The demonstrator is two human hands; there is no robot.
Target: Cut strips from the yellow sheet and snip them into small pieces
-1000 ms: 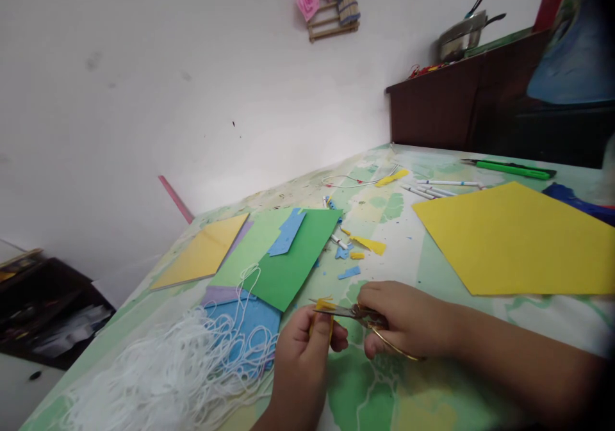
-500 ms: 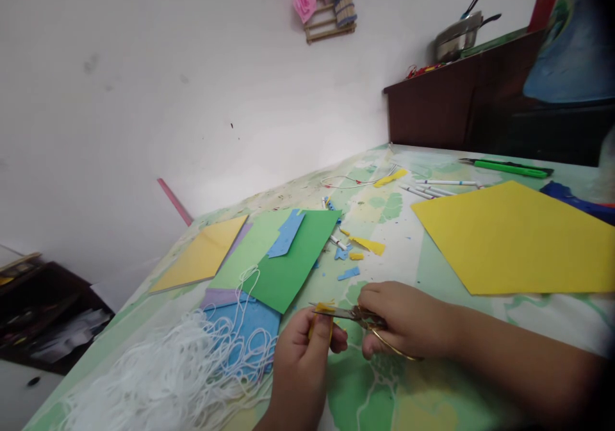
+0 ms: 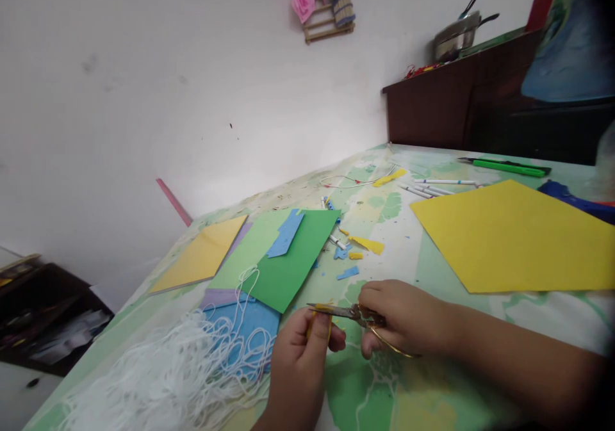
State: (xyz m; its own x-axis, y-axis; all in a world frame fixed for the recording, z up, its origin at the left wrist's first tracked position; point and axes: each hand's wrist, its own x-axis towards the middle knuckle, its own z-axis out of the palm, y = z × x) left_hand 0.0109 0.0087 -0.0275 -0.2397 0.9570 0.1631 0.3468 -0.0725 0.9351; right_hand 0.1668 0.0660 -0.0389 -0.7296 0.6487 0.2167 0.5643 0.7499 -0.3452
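Note:
Near the front of the table, my left hand (image 3: 302,357) pinches a small yellow piece (image 3: 312,323) between thumb and fingers. The scissors (image 3: 343,312) are in my right hand (image 3: 401,319), whose fingers are wrapped round the gold handles. Their blades point left and lie across the top of the yellow piece, just above my left thumb. Most of the piece is hidden by my fingers. Behind my hands, yellow scraps (image 3: 368,245) and a blue scrap (image 3: 348,273) lie on the tablecloth.
White string (image 3: 158,380) is heaped at the front left, partly over blue sheets (image 3: 266,325). A green sheet (image 3: 302,264) lies behind it. On the right are a large yellow sheet (image 3: 519,245), white pens (image 3: 444,182) and a green cutter (image 3: 509,168).
The scissor blades look more closed over the yellow piece, and the small bits above them are less visible. Both hands have barely shifted.

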